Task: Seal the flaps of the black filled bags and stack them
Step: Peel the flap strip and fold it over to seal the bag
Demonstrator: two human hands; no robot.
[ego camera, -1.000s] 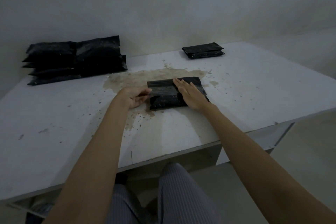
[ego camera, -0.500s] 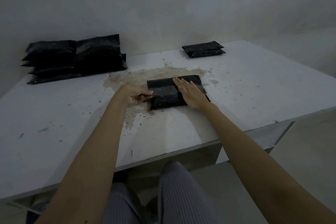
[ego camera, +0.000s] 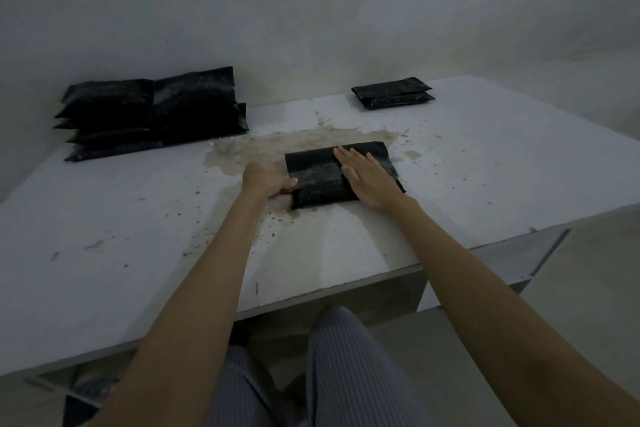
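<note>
Flap down, and you're pressing the seal on the flat black plastic filled bag [ego camera: 322, 180] at the middle of the stained white table [ego camera: 485, 166].

Your right hand [ego camera: 367, 177] lies flat, fingers straight, on the bag's right half; your left hand [ego camera: 268, 180] curls its fingers round the left edge. Sweep the flat palm leftward along the flap with even weight, steadying the bag so it doesn't skid. Then it's ready to stack: the tall pile [ego camera: 152, 111] sits far left, the two-bag stack [ego camera: 393, 92] far right.

- Black filled plastic bag [ego camera: 322, 180]: slightly glossy, dusty film.
- White matt table top [ego camera: 485, 177]: smooth, stained brown, speckled.
- Grey striped cloth trousers [ego camera: 346, 367].
</note>
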